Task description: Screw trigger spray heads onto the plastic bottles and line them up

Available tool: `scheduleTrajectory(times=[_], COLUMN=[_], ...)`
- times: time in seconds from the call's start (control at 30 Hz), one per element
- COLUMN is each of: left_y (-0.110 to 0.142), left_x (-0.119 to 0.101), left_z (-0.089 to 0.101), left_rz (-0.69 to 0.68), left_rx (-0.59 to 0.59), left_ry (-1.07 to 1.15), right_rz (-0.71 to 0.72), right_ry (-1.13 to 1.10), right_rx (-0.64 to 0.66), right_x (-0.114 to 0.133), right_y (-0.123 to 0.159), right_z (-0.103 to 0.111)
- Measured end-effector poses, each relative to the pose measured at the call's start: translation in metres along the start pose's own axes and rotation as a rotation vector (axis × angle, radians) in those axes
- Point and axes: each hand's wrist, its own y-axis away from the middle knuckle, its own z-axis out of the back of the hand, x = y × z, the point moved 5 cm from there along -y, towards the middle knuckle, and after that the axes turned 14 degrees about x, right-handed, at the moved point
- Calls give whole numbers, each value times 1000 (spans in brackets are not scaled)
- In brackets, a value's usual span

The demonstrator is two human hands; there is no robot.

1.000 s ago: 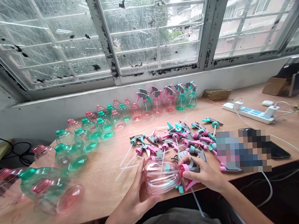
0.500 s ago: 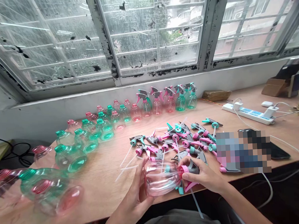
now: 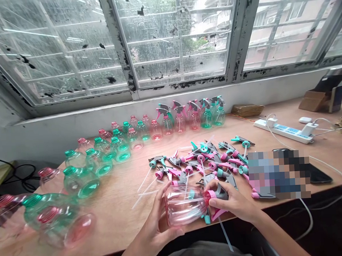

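A clear pink spray bottle lies on its side in the air over the table's front edge, its neck pointing right. My left hand is wrapped round the bottle's base and underside. With thumb and fingers, my right hand grips a grey and pink spray head, whose pink collar sits at the bottle's neck. Whether the threads are engaged cannot be made out. Just behind the hands lies a heap of loose spray heads in pink, teal and grey, many with thin clear tubes.
Headless green and pink bottles stand in rows at left and back. Several bottles with spray heads stand by the wall. Rightward are a power strip, cables, a dark phone, a blurred patch and a cardboard box.
Both hands stay almost where they were, with the bottle and spray head still together. My left thumb has shifted slightly to the right under the bottle.
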Motion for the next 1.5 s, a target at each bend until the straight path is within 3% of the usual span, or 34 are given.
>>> scheduleTrajectory(times=[0.23, 0.47, 0.83, 1.17, 1.33, 1.5], left_y=[1, 2, 6, 3, 4, 5], left_x=[2, 5, 12, 3, 8, 15], left_z=[2, 3, 6, 3, 5, 7], left_rz=[16, -5, 15, 25, -11, 38], left_rx=[-28, -32, -31, 2, 6, 6], left_ry=[8, -47, -128, -141, -162, -134], right_rz=[7, -7, -10, -25, -29, -41], right_ry=[92, -33, 12, -19, -52, -39], right_rx=[-36, 14, -13, -15, 4, 14], right_x=[2, -2, -2, -4, -2, -1], right_y=[0, 0, -1, -1, -1, -2], right_z=[4, 0, 3, 2, 0, -1])
